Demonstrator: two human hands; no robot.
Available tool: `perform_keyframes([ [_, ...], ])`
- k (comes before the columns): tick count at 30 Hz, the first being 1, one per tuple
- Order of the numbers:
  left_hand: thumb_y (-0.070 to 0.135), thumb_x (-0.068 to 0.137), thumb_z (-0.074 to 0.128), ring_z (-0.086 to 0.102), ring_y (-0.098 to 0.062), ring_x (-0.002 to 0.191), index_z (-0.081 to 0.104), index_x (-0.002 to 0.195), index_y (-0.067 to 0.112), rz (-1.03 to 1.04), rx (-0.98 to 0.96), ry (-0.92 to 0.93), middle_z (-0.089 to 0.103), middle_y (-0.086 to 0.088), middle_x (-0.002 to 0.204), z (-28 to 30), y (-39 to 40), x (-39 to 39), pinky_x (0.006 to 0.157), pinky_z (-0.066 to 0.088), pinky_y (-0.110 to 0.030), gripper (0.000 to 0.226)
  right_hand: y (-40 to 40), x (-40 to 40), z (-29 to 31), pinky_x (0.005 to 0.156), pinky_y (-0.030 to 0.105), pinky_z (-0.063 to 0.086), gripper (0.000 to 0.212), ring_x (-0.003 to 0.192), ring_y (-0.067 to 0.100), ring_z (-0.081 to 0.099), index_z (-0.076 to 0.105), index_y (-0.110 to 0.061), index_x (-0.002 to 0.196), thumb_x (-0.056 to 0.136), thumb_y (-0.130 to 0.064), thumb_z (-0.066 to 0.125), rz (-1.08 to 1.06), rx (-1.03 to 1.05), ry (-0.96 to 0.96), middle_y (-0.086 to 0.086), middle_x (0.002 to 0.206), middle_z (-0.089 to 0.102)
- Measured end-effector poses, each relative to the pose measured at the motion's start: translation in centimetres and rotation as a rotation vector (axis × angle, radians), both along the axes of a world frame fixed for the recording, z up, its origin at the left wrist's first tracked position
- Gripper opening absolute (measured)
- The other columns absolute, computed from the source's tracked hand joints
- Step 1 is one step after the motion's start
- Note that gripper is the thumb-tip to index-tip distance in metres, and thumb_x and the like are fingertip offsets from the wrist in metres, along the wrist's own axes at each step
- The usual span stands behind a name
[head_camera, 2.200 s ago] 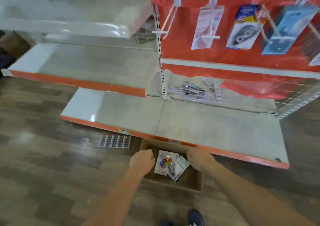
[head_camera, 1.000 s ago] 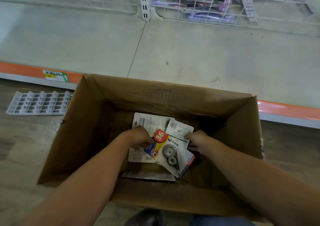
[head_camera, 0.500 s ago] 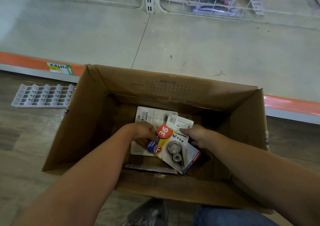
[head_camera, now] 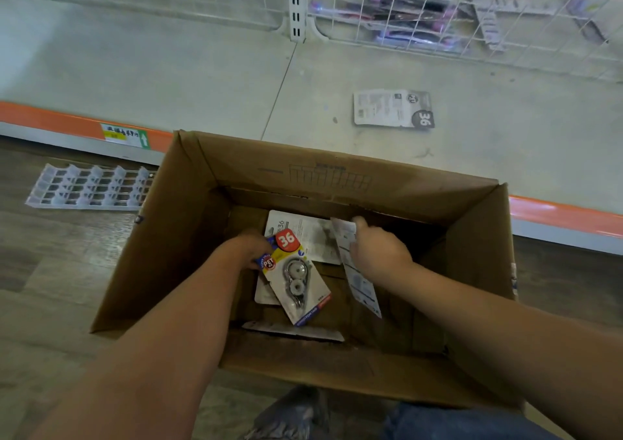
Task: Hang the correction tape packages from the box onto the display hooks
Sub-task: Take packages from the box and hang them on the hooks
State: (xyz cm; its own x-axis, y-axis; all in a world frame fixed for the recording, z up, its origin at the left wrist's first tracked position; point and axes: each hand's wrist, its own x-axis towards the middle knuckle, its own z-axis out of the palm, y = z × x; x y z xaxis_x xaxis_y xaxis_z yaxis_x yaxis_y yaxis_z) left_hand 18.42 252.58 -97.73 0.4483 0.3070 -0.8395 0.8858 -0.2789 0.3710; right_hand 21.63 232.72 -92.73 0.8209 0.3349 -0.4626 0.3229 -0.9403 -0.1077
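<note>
A: What's in the box?
B: Brown corrugated cardboard box [head_camera: 188, 223], flaps up, sitting on wood-grain floor against the low shelf [head_camera: 168, 68]. Flat blister cards lying loose on its bottom. Front-up one is the correction tape package [head_camera: 293, 277]: glossy card, clear bubble over two round reels, red round "36" sticker at the top corner.

A: Hands?
B: Both down inside the box, apart. Left hand [head_camera: 251, 247] has fingers curled on the top-left corner of that package, gripping it. Right hand [head_camera: 377, 250] pinches a second package [head_camera: 357, 271], white printed back showing, tilted up on edge.

A: Anything else in there?
B: A pale card [head_camera: 310, 237] lying flat under both, back side up, and another strip of card near the front wall.

A: Outside the box?
B: One more card [head_camera: 392, 109] lying face down on the matte grey shelf, dark "36" sticker at its corner. White wire grid [head_camera: 472, 17] behind it with blurry packets behind that. Clear ridged plastic tray [head_camera: 91, 186] flat on the floor, left of the box.
</note>
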Motion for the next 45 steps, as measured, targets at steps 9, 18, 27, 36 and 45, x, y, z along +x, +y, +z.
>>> perform_keyframes([
  [9, 0.006, 0.098, 0.048, 0.057, -0.027, 0.101, 0.042, 0.135, -0.001, 0.189, -0.120, -0.058, 0.055, -0.022, 0.130, 0.5, 0.6, -0.3, 0.086, 0.045, -0.033, 0.038, 1.2, -2.4, -0.7, 0.065, 0.038, 0.045, 0.068, 0.099, 0.032, 0.061, 0.004, -0.020, 0.150, 0.096, -0.010, 0.044, 0.486, -0.127, -0.065, 0.015, 0.138, 0.040],
  [18, 0.008, 0.091, 0.061, 0.054, -0.030, 0.118, 0.046, 0.131, 0.000, 0.103, -0.084, -0.004, 0.055, -0.020, 0.129, -0.6, 0.8, -0.3, 0.095, 0.046, -0.036, 0.044, -2.2, -3.8, -5.1, 0.100, 0.041, 0.043, 0.077, 0.136, 0.029, 0.027, 0.015, -0.024, 0.148, 0.088, -0.017, 0.063, 0.397, -0.172, 0.214, 0.005, 0.153, 0.019],
  [27, -0.004, 0.086, 0.063, 0.053, -0.032, 0.119, 0.044, 0.130, -0.001, 0.038, -0.052, 0.047, 0.053, -0.018, 0.122, -0.6, 0.4, -0.1, 0.083, 0.049, -0.035, 0.048, -2.5, -4.6, -3.0, 0.090, 0.036, 0.045, 0.051, 0.123, 0.034, 0.049, 0.033, -0.004, 0.140, 0.101, -0.038, 0.037, -1.140, 0.391, 0.753, 0.022, 0.136, 0.046],
  [36, 0.011, 0.094, 0.057, 0.052, -0.015, 0.071, 0.051, 0.119, 0.011, 0.406, -0.325, -0.127, 0.056, -0.005, 0.082, -1.4, -1.1, -1.7, 0.060, 0.043, -0.026, 0.026, 0.6, -3.9, -5.6, 0.095, 0.036, 0.042, 0.042, 0.102, 0.026, 0.052, 0.048, -0.007, 0.126, 0.096, -0.036, 0.051, -1.231, 0.686, 0.763, 0.008, 0.094, 0.056],
  [45, -0.002, 0.080, 0.069, 0.061, -0.019, 0.090, 0.058, 0.108, 0.009, -0.019, -0.317, -0.059, 0.065, -0.008, 0.103, -1.5, -1.9, -1.1, 0.083, 0.051, -0.036, 0.032, 3.1, -3.4, -5.9, 0.103, 0.036, 0.040, 0.039, 0.120, 0.028, 0.050, 0.046, -0.007, 0.130, 0.096, -0.023, 0.053, -1.238, 0.747, 0.855, 0.015, 0.135, 0.050],
])
